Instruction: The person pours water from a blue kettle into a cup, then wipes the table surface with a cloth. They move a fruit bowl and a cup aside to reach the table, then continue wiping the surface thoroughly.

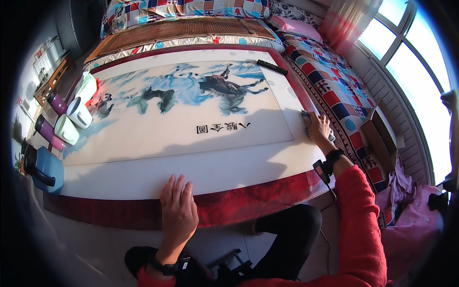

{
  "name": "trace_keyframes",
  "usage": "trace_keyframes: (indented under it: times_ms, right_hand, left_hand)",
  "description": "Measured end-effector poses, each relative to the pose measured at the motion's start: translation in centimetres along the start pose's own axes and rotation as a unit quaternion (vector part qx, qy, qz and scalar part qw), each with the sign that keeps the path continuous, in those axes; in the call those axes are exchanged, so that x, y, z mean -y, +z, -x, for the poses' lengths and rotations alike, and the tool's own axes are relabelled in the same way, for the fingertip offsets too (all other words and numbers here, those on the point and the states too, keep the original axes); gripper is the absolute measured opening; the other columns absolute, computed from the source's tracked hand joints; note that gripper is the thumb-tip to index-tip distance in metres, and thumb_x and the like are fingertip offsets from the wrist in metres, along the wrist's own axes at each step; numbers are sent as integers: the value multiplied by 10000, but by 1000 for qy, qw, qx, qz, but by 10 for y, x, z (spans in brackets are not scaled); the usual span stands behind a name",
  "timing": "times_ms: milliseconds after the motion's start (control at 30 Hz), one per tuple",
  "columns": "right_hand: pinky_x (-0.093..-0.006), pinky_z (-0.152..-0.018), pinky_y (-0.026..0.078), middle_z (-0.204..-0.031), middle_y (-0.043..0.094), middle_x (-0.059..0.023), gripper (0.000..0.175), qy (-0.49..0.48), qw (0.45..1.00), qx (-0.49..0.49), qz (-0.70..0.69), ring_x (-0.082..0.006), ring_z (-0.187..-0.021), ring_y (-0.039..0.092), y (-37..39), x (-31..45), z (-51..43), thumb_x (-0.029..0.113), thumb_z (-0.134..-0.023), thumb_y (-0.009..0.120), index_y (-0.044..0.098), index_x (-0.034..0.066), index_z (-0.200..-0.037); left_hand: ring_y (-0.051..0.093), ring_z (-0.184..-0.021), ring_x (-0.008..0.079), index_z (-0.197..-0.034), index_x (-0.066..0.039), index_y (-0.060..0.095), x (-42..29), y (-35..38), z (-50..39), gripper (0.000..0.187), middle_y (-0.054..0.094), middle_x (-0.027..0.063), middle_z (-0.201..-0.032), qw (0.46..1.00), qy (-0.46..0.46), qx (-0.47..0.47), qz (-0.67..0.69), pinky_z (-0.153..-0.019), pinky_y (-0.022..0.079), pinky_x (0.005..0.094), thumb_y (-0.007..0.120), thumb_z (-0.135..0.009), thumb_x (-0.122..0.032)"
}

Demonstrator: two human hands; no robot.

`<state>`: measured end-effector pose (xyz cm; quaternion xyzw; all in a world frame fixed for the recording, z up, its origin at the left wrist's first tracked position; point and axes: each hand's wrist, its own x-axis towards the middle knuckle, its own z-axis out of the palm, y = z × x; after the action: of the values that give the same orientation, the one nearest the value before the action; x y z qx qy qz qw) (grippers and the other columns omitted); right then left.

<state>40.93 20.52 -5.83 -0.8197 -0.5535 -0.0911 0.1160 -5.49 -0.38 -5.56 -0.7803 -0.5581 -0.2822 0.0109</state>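
Observation:
My right hand (pixel 318 127) presses a dark grey cloth (pixel 331 136) onto the right side of a low table with a white top (pixel 222 174) and dark red border. Most of the cloth is hidden beneath the palm and fingers. My left hand (pixel 179 211) lies flat at the table's near edge, fingers stretched out and holding nothing. Set into the tabletop is a picture of several horses (pixel 226 88), upside down from where I sit, bearing large dark writing. Each wrist wears a black strap with a small device.
At left stand a blue pitcher (pixel 48 170), two pale mugs (pixel 79 113) and two purple tumblers (pixel 48 132). A black remote control (pixel 272 67) lies at the far right corner. Sofas with checked covers (pixel 326 79) line the back and right, an opened cardboard box (pixel 382 134) on the right one.

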Motion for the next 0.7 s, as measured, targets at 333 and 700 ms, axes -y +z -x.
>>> trace_keyframes:
  times_ms: [333,700]
  right_hand:
    - [-468,-903,469,-1140,546,-101,347,-440,879,-5,-183,-320,-1075,522,-23,258,191,342,-884,678,645,257,-1218]
    - [-445,-961,465,-1202,601,-49,388,-431,890,7,-147,-283,-1134,563,-50,191,171,387,-844,731,676,231,-1195]
  left_hand:
    - [432,-1340,403,-1346,46,461,4,-2,6,459,482,223,-1396,996,-16,-51,66,-1108,338,519,503,-891,-3]
    - [480,-1299,380,-1326,43,487,23,-13,17,442,507,220,-1365,942,-56,-189,271,-1077,401,441,447,-891,113]
